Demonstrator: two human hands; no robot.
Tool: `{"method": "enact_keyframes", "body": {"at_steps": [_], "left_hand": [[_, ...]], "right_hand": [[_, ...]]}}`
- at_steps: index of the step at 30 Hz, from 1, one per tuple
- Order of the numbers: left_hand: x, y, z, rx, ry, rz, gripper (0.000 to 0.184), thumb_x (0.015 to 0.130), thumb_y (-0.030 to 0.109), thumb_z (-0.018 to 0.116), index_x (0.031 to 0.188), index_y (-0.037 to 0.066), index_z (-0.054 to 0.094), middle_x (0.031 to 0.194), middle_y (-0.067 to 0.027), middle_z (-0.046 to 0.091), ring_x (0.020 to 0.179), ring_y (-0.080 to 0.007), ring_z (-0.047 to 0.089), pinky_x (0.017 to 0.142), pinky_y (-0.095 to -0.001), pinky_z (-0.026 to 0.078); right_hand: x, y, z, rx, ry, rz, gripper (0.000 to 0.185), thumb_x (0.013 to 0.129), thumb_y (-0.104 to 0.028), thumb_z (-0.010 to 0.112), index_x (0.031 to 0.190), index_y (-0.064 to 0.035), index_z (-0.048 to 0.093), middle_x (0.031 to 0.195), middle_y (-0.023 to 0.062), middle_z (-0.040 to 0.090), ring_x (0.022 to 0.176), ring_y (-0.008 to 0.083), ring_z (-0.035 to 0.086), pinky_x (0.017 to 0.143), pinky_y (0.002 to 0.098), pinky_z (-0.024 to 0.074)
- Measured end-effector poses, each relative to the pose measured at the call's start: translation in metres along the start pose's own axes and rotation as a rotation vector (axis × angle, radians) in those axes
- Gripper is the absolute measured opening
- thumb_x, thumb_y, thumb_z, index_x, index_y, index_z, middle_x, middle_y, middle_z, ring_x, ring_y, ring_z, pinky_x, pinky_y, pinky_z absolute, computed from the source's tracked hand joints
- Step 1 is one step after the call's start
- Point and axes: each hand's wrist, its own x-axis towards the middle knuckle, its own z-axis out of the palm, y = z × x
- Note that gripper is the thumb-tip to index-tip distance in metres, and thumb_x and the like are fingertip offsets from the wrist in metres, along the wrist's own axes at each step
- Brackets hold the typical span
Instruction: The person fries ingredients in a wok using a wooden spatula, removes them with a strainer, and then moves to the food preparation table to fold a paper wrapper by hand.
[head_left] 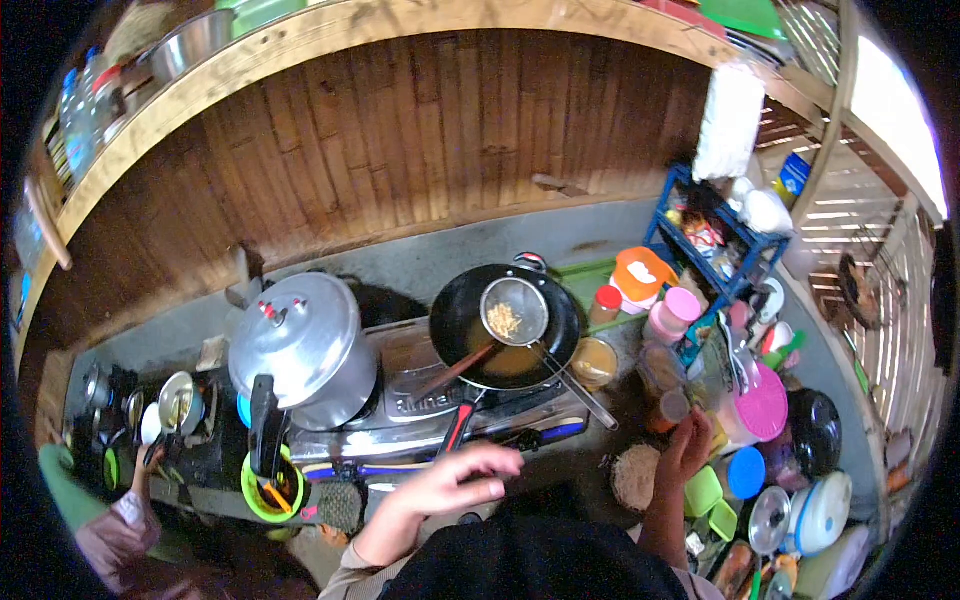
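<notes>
My left hand (462, 482) is held up over the front edge of the stove, fingers stretched out and nothing in it. My right hand (686, 447) is beside a small jar with reddish-brown contents (660, 418); whether its partly hidden fingers grip the jar, I cannot tell. A black wok (452, 300) with oil in it sits on the gas stove (400, 375). Across the wok rests a metal strainer (530, 300) holding pale fried bits (503, 321). A wooden-handled utensil (455, 370) leans in the wok, whose red and black handle (460, 425) points toward me.
A large pressure cooker (300, 350) stands left of the wok, near a green bowl (262, 500). At far left, another person's hand (150, 458) is by a small pan (180, 400). Jars, a pink-lidded container (760, 400) and a blue rack (668, 225) crowd the right.
</notes>
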Motion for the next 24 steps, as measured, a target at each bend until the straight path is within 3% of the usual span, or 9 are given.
{"method": "enact_keyframes", "body": {"at_steps": [1, 3, 4, 5, 7, 9, 13, 19, 24], "left_hand": [[-0.005, -0.001, 0.015, -0.248, -0.13, -0.119, 0.031, 0.088, 0.017, 0.055, 0.113, 0.001, 0.052, 0.102, -0.0065, 0.056, 0.096, -0.0136, 0.051, 0.084, -0.0285, 0.04], [-0.01, -0.014, 0.033, -0.491, -0.321, -0.256, 0.029, 0.09, 0.02, 0.051, 0.11, 0.0, 0.054, 0.099, -0.0051, 0.056, 0.095, -0.012, 0.05, 0.083, -0.027, 0.039], [-0.009, -0.032, 0.037, -0.488, -0.386, -0.266, 0.029, 0.091, 0.023, 0.049, 0.109, 0.0, 0.055, 0.098, -0.0046, 0.056, 0.094, -0.0117, 0.05, 0.083, -0.0264, 0.039], [-0.017, -0.068, 0.045, -0.558, -0.389, -0.345, 0.03, 0.092, 0.024, 0.045, 0.105, 0.0, 0.057, 0.096, -0.0044, 0.057, 0.092, -0.0113, 0.05, 0.083, -0.0253, 0.038], [-0.022, -0.087, 0.057, -0.416, -0.375, -0.471, 0.026, 0.092, 0.022, 0.044, 0.1, 0.001, 0.057, 0.092, -0.0025, 0.057, 0.09, -0.0102, 0.05, 0.083, -0.0242, 0.037], [-0.021, -0.081, 0.063, -0.432, -0.388, -0.519, 0.022, 0.092, 0.021, 0.045, 0.095, 0.003, 0.057, 0.089, -0.0006, 0.056, 0.088, -0.0097, 0.049, 0.081, -0.0232, 0.037], [-0.021, -0.099, 0.084, -0.48, -0.524, -0.529, 0.019, 0.092, 0.021, 0.045, 0.089, 0.004, 0.055, 0.083, 0.0013, 0.051, 0.079, -0.0084, 0.046, 0.075, -0.0215, 0.036], [-0.021, -0.112, 0.131, -0.579, -0.685, -0.631, 0.019, 0.091, 0.021, 0.045, 0.086, 0.004, 0.053, 0.08, 0.0006, 0.049, 0.076, -0.0079, 0.045, 0.073, -0.0209, 0.035], [-0.02, -0.089, 0.159, -0.476, -0.784, -0.65, 0.022, 0.089, 0.023, 0.045, 0.081, 0.004, 0.052, 0.075, 0.0006, 0.048, 0.07, -0.0084, 0.042, 0.066, -0.0211, 0.034]], "right_hand": [[-0.009, -0.01, -0.01, -0.024, -0.014, -0.222, 0.019, 0.087, -0.008, 0.047, 0.103, 0.0009, 0.052, 0.095, 0.0093, 0.054, 0.075, 0.0119, 0.049, 0.059, 0.0239, 0.0405], [-0.037, -0.042, -0.014, 0.281, -0.158, -0.171, 0.017, 0.084, -0.007, 0.045, 0.096, 0.0009, 0.053, 0.089, 0.0102, 0.055, 0.065, 0.0117, 0.048, 0.054, 0.0241, 0.038], [-0.064, -0.052, -0.03, 0.411, -0.277, 0.347, 0.017, 0.08, -0.008, 0.047, 0.09, 0.0002, 0.058, 0.075, 0.0069, 0.056, 0.056, 0.0125, 0.047, 0.052, 0.024, 0.0368], [-0.064, -0.072, -0.016, -0.034, -0.367, -0.203, 0.006, 0.08, -0.004, 0.056, 0.081, -0.0033, 0.061, 0.059, 0.0065, 0.057, 0.047, 0.0134, 0.052, 0.043, 0.0283, 0.0416], [-0.093, -0.089, -0.016, 0.122, -0.734, 0.154, 0.014, 0.084, -0.008, 0.053, 0.084, -0.0025, 0.065, 0.06, 0.0029, 0.055, 0.054, 0.0112, 0.052, 0.05, 0.0259, 0.0398], [-0.111, -0.101, -0.013, 0.416, -0.864, 0.511, 0.023, 0.091, -0.014, 0.045, 0.096, -0.0004, 0.063, 0.06, 0.0034, 0.055, 0.053, 0.0094, 0.052, 0.049, 0.026, 0.0396], [-0.11, -0.13, -0.038, 0.166, -0.708, 0.311, 0.024, 0.092, -0.019, 0.046, 0.099, -0.002, 0.062, 0.06, 0.0035, 0.054, 0.053, 0.0108, 0.052, 0.05, 0.026, 0.0398], [-0.15, -0.148, -0.086, 0.058, -0.589, 0.586, 0.024, 0.091, -0.021, 0.048, 0.102, -0.0027, 0.061, 0.064, 0.0066, 0.057, 0.055, 0.0108, 0.052, 0.052, 0.0273, 0.0403], [-0.167, -0.161, -0.121, 0.015, -0.455, 0.538, 0.024, 0.091, -0.021, 0.049, 0.104, -0.0033, 0.06, 0.07, 0.007, 0.06, 0.059, 0.0123, 0.054, 0.054, 0.0277, 0.041]]}}
